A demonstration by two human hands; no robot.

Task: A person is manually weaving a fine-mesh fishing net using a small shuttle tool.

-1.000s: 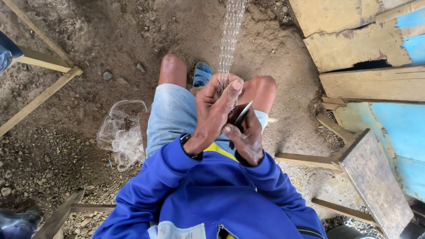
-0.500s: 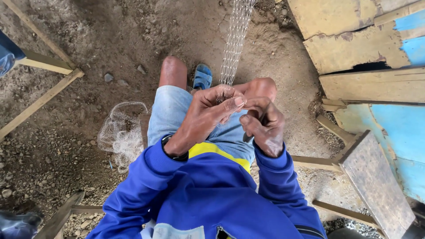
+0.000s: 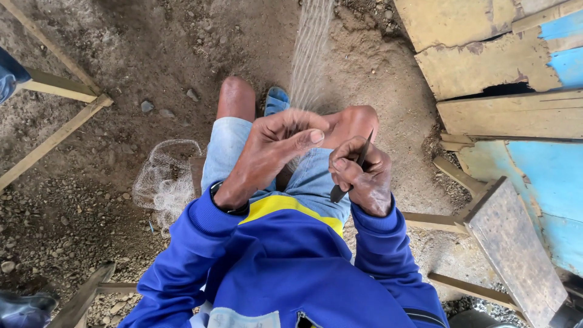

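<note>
The strip of fishing net point(image 3: 308, 54) runs taut from the top edge of the view down over the dirt ground point(image 3: 152, 54) to the person's lap, where its near end is gathered above the knees. It is blurred just at the hands, so the single meshes there cannot be made out. The left hand point(image 3: 273, 149) has its fingers curled together and pinched on that near end of the net, thumb pressed along the forefinger. The right hand point(image 3: 361, 176), just beside it over the right knee, is closed around a slim dark netting needle point(image 3: 352, 167), which stands tilted with its tip pointing up and away from the body; the needle is apart from the net, not threaded through it.

Judging by this, a long run of mesh already hangs finished, and the work at the near end is mid-stitch, with the needle drawn clear between passes. How much length remains to make cannot be told.

A loose heap of pale net point(image 3: 164, 179) lies on the ground beside the left thigh, at the edge of the wooden bench point(image 3: 195, 170). A blue sandal point(image 3: 276, 100) shows between the knees.
</note>
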